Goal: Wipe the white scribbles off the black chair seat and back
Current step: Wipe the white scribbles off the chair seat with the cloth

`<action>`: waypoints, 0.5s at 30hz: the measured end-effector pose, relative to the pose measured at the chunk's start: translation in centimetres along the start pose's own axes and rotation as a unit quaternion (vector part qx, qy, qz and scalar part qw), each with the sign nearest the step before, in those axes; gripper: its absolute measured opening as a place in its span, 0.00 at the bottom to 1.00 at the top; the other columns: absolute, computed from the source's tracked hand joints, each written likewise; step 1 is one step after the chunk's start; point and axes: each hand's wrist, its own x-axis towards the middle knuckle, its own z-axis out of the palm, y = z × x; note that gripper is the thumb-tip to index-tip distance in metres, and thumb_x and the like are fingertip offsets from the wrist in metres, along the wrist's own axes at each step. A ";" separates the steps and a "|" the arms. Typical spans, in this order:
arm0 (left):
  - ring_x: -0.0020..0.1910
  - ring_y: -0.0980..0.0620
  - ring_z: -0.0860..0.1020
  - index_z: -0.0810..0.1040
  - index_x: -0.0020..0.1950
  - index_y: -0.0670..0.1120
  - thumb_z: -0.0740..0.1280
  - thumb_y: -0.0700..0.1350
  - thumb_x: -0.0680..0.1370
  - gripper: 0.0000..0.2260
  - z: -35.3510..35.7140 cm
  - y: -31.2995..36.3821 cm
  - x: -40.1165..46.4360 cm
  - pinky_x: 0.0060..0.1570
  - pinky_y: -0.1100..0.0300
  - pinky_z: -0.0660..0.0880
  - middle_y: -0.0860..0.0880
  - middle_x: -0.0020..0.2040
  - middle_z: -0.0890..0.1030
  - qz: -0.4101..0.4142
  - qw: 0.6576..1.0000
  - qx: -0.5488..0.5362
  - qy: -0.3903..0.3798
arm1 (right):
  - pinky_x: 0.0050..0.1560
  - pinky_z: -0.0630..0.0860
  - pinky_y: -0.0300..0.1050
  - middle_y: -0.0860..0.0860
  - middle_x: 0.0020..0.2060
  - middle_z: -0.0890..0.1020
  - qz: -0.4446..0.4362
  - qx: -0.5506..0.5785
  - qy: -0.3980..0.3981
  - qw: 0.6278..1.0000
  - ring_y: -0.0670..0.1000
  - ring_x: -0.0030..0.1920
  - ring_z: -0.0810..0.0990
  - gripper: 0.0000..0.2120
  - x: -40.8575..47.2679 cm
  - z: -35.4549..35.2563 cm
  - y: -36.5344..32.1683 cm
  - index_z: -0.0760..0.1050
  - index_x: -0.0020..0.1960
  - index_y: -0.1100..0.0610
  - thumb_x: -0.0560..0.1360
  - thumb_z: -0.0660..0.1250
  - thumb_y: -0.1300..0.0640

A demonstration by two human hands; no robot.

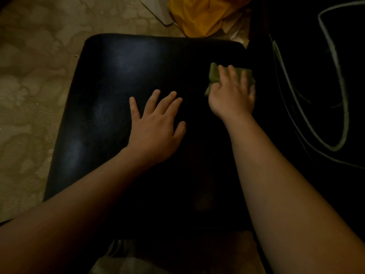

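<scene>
The black chair seat (110, 95) fills the middle of the view; its surface shows faint sheen and no scribbles that I can make out. To the right stands the black chair back (308, 76), marked with long looping white scribbles (343, 107). My left hand (158, 123) lies flat on the seat's middle, fingers spread, holding nothing. My right hand (233, 93) presses a green cloth (214, 73) onto the seat's far right part, close to the chair back. Most of the cloth is hidden under the hand.
A patterned beige floor (29, 86) lies to the left and beyond the seat. A yellow cloth or bag (201, 14) and a flat piece of cardboard (156, 8) lie on the floor past the seat's far edge.
</scene>
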 end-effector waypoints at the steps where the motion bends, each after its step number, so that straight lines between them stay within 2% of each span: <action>1: 0.83 0.49 0.43 0.54 0.83 0.55 0.53 0.62 0.82 0.30 0.1 -0.1 0.0 0.75 0.30 0.35 0.55 0.84 0.52 0.000 1.000 0.001 0.001 | 0.79 0.42 0.64 0.46 0.83 0.48 0.032 0.010 0.001 0.999 0.56 0.82 0.42 0.29 0.5 -0.1 0.2 0.47 0.83 0.44 0.82 0.46 0.48; 3: 0.83 0.49 0.43 0.54 0.83 0.55 0.53 0.62 0.82 0.30 0.2 -0.1 0.0 0.75 0.30 0.35 0.55 0.84 0.52 0.001 1.000 0.003 0.004 | 0.79 0.43 0.64 0.48 0.83 0.47 0.070 0.011 0.002 0.997 0.57 0.82 0.41 0.29 1.0 -0.2 0.4 0.46 0.83 0.45 0.82 0.46 0.48; 5: 0.83 0.49 0.44 0.55 0.83 0.55 0.53 0.61 0.82 0.30 0.4 -0.1 0.0 0.75 0.30 0.36 0.55 0.84 0.53 0.002 1.000 0.003 0.011 | 0.78 0.43 0.65 0.49 0.83 0.47 0.044 -0.023 0.011 0.999 0.58 0.81 0.42 0.30 0.9 0.1 -0.1 0.46 0.83 0.46 0.82 0.47 0.48; 8: 0.83 0.49 0.46 0.56 0.82 0.54 0.53 0.62 0.81 0.30 0.6 0.0 0.1 0.75 0.29 0.38 0.55 0.84 0.54 0.000 1.000 0.005 0.023 | 0.79 0.43 0.63 0.46 0.83 0.50 -0.123 -0.075 0.013 0.989 0.56 0.82 0.44 0.30 -0.5 1.2 -2.1 0.47 0.82 0.45 0.82 0.50 0.48; 10: 0.83 0.49 0.45 0.56 0.82 0.54 0.52 0.62 0.81 0.30 0.6 0.0 0.1 0.75 0.29 0.38 0.55 0.84 0.54 -0.002 1.000 0.008 0.022 | 0.79 0.43 0.61 0.44 0.82 0.50 -0.188 -0.081 0.006 0.979 0.53 0.82 0.45 0.29 -1.2 1.9 -2.8 0.48 0.82 0.42 0.82 0.49 0.48; 12: 0.83 0.50 0.45 0.56 0.82 0.55 0.53 0.62 0.81 0.30 0.5 0.0 0.1 0.75 0.29 0.37 0.55 0.84 0.54 -0.003 1.000 0.009 0.016 | 0.79 0.42 0.60 0.42 0.82 0.51 -0.173 -0.062 -0.001 0.983 0.52 0.82 0.44 0.28 -0.8 1.7 -2.7 0.49 0.81 0.40 0.82 0.48 0.47; 15: 0.83 0.50 0.44 0.55 0.82 0.56 0.53 0.62 0.82 0.30 0.4 0.0 0.0 0.75 0.30 0.37 0.56 0.84 0.53 -0.004 1.000 0.006 0.017 | 0.79 0.42 0.61 0.43 0.82 0.50 -0.088 -0.032 0.008 0.996 0.53 0.82 0.44 0.28 0.1 0.8 -1.3 0.49 0.82 0.41 0.83 0.48 0.48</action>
